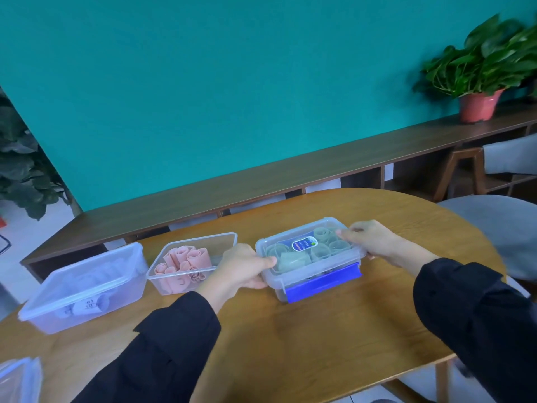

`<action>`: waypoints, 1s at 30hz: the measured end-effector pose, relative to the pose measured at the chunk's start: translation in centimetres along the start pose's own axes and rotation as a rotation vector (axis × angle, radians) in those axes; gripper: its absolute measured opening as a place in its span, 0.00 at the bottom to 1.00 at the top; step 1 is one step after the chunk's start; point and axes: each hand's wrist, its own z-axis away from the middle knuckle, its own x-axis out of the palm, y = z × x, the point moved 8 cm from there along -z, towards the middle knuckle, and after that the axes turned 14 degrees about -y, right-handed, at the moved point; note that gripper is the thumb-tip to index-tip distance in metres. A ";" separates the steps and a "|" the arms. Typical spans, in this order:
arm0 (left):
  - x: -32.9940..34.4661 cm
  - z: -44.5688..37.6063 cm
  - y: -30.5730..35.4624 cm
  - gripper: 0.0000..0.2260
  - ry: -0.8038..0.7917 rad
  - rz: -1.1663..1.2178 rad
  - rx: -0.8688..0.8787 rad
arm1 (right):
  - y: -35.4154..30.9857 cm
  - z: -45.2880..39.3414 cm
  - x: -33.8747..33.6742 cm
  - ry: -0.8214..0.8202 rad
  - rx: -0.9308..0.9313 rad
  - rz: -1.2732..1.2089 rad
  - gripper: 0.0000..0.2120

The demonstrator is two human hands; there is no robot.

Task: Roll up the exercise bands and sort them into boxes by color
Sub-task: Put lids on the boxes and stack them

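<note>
Head view, only view available.

Green box point(311, 257) sits on the desk point(319, 338), right of centre, lid point(305, 237) on top. Rolled green bands point(319, 248) visible through the clear lid; they fill the box. Blue latch point(322, 282) on the near side hangs out from the wall, so it reads as not yet snapped.

Left hand point(244, 269) grips the box's left end, thumb over the lid edge, fingers curled down the wall. Right hand point(374, 239) holds the far right corner, fingertips on the lid rim. Hands well apart, one at each end. Judgement: this two-ended hold seats the lid squarely and keeps the box from sliding while pressure goes on; closing step, green sort probably finished.

Pink box point(189, 263) just left of the left hand, open, no lid. Rolled pink bands point(183, 260) are packed in its left half; the right half shows bare bottom. Left open probably because it awaits its lid or more rolls.

Third box point(84, 286) far left, lid on, contents pale and blurred; colour cannot be told.

Clear plastic item point(17, 376) at lower left corner, possibly a spare lid; too blurred to say.

No loose bands seen on the desk.

Next likely: snap latch, lid the pink box.
</note>
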 end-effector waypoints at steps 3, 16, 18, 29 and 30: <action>-1.1 0.9 -0.3 0.32 -0.019 -0.223 -0.064 | -0.6 0.5 0.3 -0.103 -0.040 0.026 0.24; 2.1 0.2 -2.8 0.26 -0.413 0.017 -0.174 | -2.0 2.6 3.3 -0.003 0.105 0.097 0.32; 2.4 0.2 -3.2 0.26 -0.416 0.050 -0.189 | -0.2 4.1 4.6 -0.050 0.177 -0.180 0.31; 0.9 1.5 -0.1 0.20 0.062 -0.318 -0.003 | -0.1 9.8 8.1 0.140 0.076 -0.489 0.16; 1.0 1.6 -0.1 0.20 0.084 -0.326 0.009 | -0.6 10.1 8.5 0.173 0.065 -0.380 0.15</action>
